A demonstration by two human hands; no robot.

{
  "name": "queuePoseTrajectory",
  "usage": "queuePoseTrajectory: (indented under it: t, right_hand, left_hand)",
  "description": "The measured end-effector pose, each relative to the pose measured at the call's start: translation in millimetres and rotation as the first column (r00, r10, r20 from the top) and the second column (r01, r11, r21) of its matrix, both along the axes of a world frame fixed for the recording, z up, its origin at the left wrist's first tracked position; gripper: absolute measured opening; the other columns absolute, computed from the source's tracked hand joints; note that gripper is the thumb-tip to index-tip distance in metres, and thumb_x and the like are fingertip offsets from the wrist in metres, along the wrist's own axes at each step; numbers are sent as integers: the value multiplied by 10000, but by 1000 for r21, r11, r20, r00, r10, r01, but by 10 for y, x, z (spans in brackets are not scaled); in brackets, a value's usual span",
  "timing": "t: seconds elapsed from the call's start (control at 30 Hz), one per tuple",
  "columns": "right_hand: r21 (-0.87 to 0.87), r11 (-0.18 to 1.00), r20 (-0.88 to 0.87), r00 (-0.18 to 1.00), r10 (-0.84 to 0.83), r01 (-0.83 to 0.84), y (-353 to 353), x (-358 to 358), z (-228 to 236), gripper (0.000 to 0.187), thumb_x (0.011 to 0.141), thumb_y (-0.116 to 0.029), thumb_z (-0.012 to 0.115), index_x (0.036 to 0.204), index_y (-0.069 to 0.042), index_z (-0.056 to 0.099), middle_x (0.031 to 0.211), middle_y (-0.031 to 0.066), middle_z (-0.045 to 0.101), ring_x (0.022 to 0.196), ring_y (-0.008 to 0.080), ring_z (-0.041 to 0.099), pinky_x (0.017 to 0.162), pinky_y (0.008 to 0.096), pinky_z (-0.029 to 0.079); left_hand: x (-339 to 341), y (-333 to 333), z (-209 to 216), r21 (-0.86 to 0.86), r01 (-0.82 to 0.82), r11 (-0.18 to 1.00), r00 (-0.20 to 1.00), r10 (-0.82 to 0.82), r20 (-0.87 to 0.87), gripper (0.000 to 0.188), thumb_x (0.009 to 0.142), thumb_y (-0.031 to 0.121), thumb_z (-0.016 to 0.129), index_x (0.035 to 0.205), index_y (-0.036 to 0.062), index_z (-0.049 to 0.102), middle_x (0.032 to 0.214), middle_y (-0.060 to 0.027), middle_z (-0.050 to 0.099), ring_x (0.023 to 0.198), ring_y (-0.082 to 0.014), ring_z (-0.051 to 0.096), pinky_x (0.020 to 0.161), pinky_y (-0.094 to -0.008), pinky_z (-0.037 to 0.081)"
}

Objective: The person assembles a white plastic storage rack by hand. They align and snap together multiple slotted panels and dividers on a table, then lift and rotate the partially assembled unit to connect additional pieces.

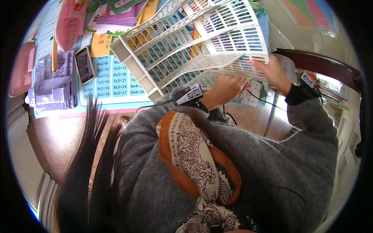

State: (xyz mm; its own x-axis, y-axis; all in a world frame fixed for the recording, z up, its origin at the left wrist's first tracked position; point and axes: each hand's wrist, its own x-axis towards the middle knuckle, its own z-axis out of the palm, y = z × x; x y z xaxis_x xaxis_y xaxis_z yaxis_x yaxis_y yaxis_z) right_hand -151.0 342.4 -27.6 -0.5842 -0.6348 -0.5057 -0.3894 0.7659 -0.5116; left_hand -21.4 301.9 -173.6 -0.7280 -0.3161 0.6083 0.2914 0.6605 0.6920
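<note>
A white slotted plastic file rack (233, 37) with several compartments lies tilted across the far side of the desk. My right hand (275, 73) grips its right end, the thumb over the panel's edge. Close by, my left hand (228, 88) is closed at the rack's near side, fingers curled in. What those fingers hold, if anything, is hidden. Both wrists wear small dark devices with pale patterned faces, and a black cable (268, 101) runs beside the hands.
Under the rack is a blue desk mat (112, 77) printed with sums. On the left lie a phone (84, 65), a stack of purple packets (54, 83) and a pink container (72, 29). Booklets (120, 17) spread behind. A clear plastic bin (286, 68) stands past my right hand.
</note>
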Motion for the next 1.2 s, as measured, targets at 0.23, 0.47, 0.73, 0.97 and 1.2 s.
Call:
queuePoseTrajectory:
  t: [0.23,0.47,0.73,0.97,1.2]
  right_hand:
    - [-106,994,183,982,53,-34,-398,-165,142,357,904,-329,560,1134,-59,600,981,21,645,836,84,620,696,230,501]
    - [-60,982,-69,981,-181,177,-496,-34,-85,397,905,-386,562,1064,-31,639,816,19,649,661,77,603,536,253,502]
    - [-169,986,-232,971,-47,7,-459,-168,-237,436,892,-391,581,901,39,655,671,46,612,543,128,564,480,270,473]
    - [-145,989,170,985,-16,41,-626,-54,96,311,916,-240,567,1147,-33,591,1085,51,634,904,110,628,761,235,499]
    - [-169,983,149,984,98,-72,-1134,-403,-55,402,897,-368,577,1087,-15,602,979,42,651,793,95,641,670,246,522]
  left_hand:
    - [101,-595,-12,-24,-337,941,939,334,-77,246,821,305,665,922,91,598,709,5,556,646,-146,558,476,-296,453]
    - [-232,-509,-142,125,-231,965,968,241,-73,133,751,109,682,882,90,670,739,-22,566,686,-213,569,578,-336,492]
    - [-279,-463,-205,209,-148,967,972,182,-151,281,729,63,673,1010,71,681,708,-60,583,618,-231,569,547,-353,492]
    - [86,-706,-58,109,-241,964,949,258,-181,354,802,285,699,1087,88,624,1031,-80,565,964,-253,509,818,-386,426]
    - [-188,-1271,-233,225,-283,933,953,300,-47,286,785,223,708,1017,64,652,934,-101,631,853,-294,583,746,-387,472]
